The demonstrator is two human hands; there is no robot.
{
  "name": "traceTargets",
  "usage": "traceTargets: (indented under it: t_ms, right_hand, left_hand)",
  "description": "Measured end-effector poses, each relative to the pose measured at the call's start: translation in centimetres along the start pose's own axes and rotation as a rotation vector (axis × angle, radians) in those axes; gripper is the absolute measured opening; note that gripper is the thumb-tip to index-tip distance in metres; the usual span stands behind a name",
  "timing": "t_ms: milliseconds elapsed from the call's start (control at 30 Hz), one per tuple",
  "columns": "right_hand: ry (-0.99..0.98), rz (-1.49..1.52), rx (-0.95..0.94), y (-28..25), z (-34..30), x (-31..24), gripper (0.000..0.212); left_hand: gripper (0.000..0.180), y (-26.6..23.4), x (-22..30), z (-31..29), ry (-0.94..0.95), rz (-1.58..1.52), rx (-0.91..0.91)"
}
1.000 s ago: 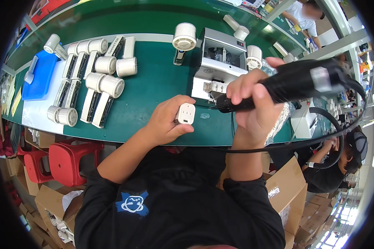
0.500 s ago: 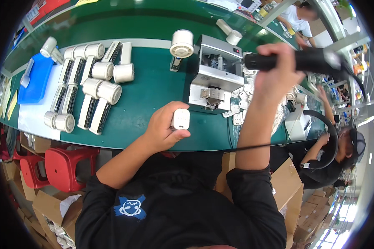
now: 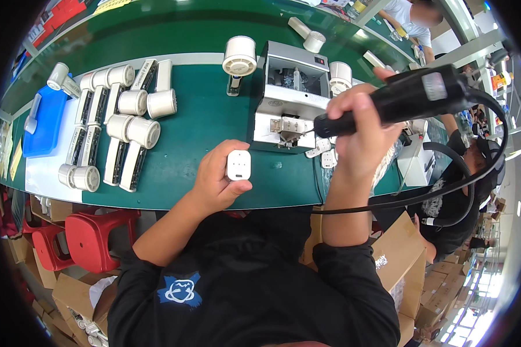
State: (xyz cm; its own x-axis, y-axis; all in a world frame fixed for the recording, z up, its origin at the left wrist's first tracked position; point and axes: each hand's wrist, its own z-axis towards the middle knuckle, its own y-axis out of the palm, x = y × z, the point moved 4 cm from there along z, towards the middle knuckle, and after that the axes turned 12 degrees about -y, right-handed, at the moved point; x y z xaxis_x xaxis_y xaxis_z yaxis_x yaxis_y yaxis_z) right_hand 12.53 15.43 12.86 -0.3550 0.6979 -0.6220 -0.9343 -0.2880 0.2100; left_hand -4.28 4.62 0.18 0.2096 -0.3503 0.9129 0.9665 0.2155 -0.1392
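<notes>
Fingers of the left hand are wrapped around a white piece, thumb along its lower side, its end face with small holes and a dark slot turned up to view. The piece is held over the front part of the green bench, left of the grey machine. Fingers of the right hand are clenched about a black power driver. Change noted: half a second ago the driver was swung off to the machine's right; now it is back, its thin bit pointing left at the machine's front outlet. Whether bit and outlet touch cannot be determined. The left hand's hold shows no material change. Assessment: the bit is at the machine and apart from the piece, so the driver appears not to be working on the piece at this moment. White fans lie in rows at left.
</notes>
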Motion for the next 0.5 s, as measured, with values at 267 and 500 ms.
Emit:
traceTargets:
  t_ms: [267, 500]
  right_hand:
    - [-0.198, 0.033, 0.195, -1.0, 5.0, 1.6, 0.049]
    - [-0.131, -0.053, 0.132, -2.1, 4.9, 2.5, 0.042]
  left_hand:
    - [0.063, 0.4, 0.2, -0.1, 0.006, 0.021, -0.021]
    - [0.064, 0.1, -0.4, -0.2, -0.005, -0.02, -0.001]
